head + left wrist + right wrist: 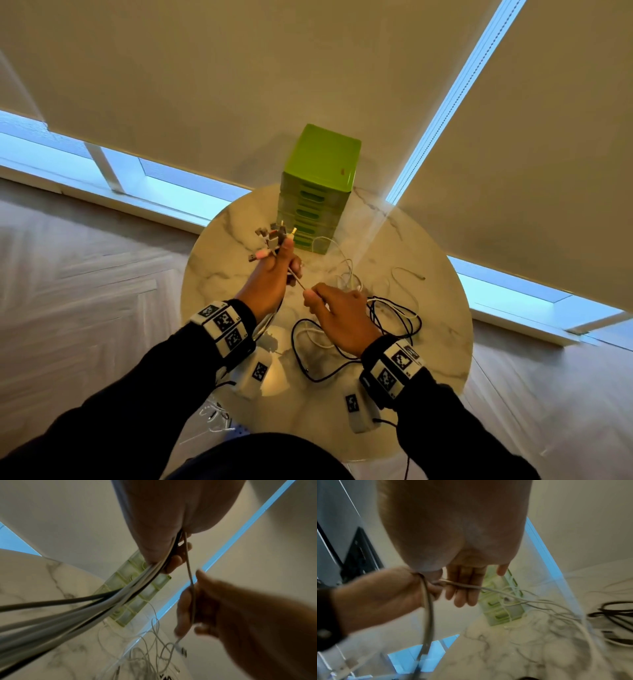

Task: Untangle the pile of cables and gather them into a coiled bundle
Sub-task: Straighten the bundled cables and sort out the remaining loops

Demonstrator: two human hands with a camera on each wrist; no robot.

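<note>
My left hand (274,274) grips a bunch of cable ends (272,240) above the round marble table (219,240); their plugs fan out past my thumb, and the gathered strands (106,601) trail back under my wrist. My right hand (337,315) pinches one thin white cable (188,568) that runs up into the left fist, its other fingers hanging loosely. Loose white cables (342,270) and black cables (394,315) lie tangled on the table under and right of my right hand.
A green set of small drawers (318,192) stands at the table's far edge, just beyond the plugs. White tagged boxes (257,373) lie near the front edge. Window blinds hang behind the table; wood floor surrounds it.
</note>
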